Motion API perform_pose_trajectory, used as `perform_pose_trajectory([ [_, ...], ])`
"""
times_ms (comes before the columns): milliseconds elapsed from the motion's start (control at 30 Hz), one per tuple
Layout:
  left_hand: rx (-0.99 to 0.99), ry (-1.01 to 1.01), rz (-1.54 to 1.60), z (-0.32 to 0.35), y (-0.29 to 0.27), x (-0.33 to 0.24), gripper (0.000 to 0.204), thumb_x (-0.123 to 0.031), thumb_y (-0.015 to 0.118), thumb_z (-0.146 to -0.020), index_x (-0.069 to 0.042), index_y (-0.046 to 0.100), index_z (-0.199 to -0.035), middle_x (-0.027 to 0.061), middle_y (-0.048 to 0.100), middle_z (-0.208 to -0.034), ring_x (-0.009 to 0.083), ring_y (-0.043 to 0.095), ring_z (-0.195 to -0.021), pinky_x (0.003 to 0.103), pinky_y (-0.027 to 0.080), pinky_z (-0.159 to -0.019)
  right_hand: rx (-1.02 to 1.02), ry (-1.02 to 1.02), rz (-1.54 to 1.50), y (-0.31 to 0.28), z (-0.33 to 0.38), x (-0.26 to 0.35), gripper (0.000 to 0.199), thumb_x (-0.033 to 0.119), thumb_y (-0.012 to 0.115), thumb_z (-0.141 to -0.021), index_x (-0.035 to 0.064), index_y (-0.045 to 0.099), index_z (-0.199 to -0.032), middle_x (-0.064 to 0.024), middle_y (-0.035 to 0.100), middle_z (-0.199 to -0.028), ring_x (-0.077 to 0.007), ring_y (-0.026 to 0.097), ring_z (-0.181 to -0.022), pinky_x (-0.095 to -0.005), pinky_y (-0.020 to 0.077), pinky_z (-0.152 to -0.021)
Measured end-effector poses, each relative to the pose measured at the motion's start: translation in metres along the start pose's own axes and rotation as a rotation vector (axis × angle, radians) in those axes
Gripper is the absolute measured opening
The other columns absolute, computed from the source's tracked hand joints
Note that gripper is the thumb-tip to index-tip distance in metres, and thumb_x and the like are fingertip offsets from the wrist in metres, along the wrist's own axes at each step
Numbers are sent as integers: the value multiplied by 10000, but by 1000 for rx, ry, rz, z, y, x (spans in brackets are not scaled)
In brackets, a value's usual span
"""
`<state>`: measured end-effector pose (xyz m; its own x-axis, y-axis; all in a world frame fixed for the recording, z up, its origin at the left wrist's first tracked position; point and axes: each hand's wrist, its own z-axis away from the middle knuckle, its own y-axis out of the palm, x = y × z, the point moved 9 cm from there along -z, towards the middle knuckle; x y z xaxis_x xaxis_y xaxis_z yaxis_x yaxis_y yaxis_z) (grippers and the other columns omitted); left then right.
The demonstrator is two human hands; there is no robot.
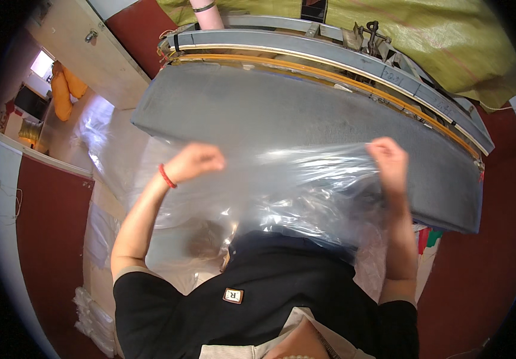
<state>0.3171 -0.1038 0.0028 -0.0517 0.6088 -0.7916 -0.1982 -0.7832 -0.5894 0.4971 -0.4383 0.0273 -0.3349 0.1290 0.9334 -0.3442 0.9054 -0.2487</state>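
Note:
A sheet of clear plastic film [306,185] spans the space between my two hands, shiny and creased, with its lower part hanging in front of my body. My left hand [197,163], with a red band at the wrist, is slightly blurred; its fingers are pinched together at the film. On the other side, my right hand [389,158] pinches the film's upper corner, and taut folds run from it toward the left. Both hands are above the near side of a grey padded work surface [258,99]. Whether the film is one layer or a bag, I cannot tell.
Along the far side of the padded surface runs a long metal sealing bar [306,45] with orange strips. Yellow-green woven sheeting [437,42] hangs behind it, beside a pink cylinder [208,15]. More clear plastic [105,128] trails left near a door [84,45].

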Motion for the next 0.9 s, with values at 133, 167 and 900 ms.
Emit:
perform_pose_trajectory([
  [133,143,58,-93,17,49,42,122,-127,595,-780,-8,574,-797,72,578,-724,167,559,-713,272,442,-665,-525,66,502,-205,32,-17,96,136,612,-773,41,611,-767,26,557,-717,-62,496,-687,-197,400,-649],
  [167,196,47,-133,22,50,57,127,-134,600,-770,-13,575,-799,88,571,-720,208,560,-713,289,442,-665,-597,83,569,-267,51,-26,147,146,591,-788,23,627,-861,11,595,-801,-74,521,-755,-211,411,-721],
  [900,-713,-412,-708,-65,-272,262,524,-360,400,-877,27,380,-1230,190,334,-1306,281,290,-1231,333,214,-1015,-1164,830,1034,-493,142,-124,276,363,622,-675,132,647,-825,-102,626,-843,-272,595,-796,-374,457,-701],
])
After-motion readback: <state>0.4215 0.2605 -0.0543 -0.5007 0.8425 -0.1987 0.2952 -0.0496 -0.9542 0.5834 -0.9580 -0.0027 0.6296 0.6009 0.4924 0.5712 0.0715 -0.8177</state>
